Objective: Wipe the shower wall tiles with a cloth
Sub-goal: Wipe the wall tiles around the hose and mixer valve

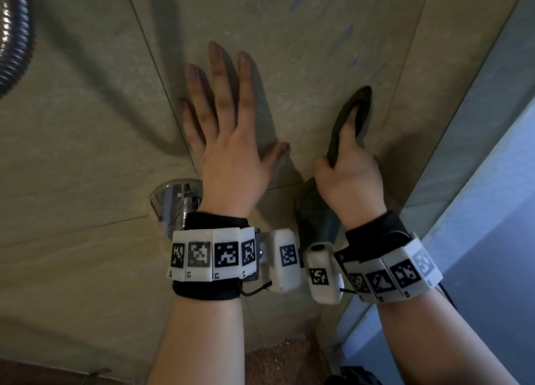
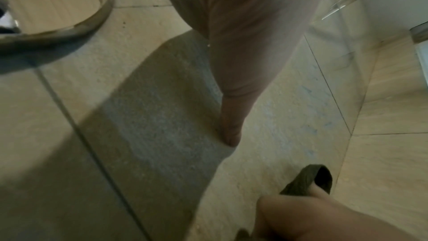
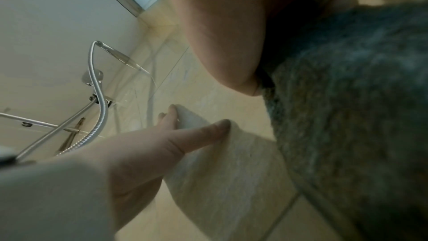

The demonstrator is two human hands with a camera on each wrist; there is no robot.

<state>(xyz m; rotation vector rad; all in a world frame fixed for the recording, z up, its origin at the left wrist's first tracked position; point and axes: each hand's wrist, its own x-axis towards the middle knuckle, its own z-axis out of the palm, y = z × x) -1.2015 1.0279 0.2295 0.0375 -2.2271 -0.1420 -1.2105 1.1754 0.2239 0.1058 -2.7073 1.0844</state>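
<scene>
Hands on tiles [image 1: 86, 124], left hand [image 1: 228, 141] flat, right hand [image 1: 350, 176] gripping cloth [image 1: 359, 109], hose [image 1: 14, 34] nearby

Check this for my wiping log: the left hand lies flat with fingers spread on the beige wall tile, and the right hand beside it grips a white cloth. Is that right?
Only the colour is wrong. In the head view the cloth gripped by the right hand is dark grey-green, not white. The rest stands: the left hand lies flat, fingers spread, on the beige wall tile beside it.
</scene>
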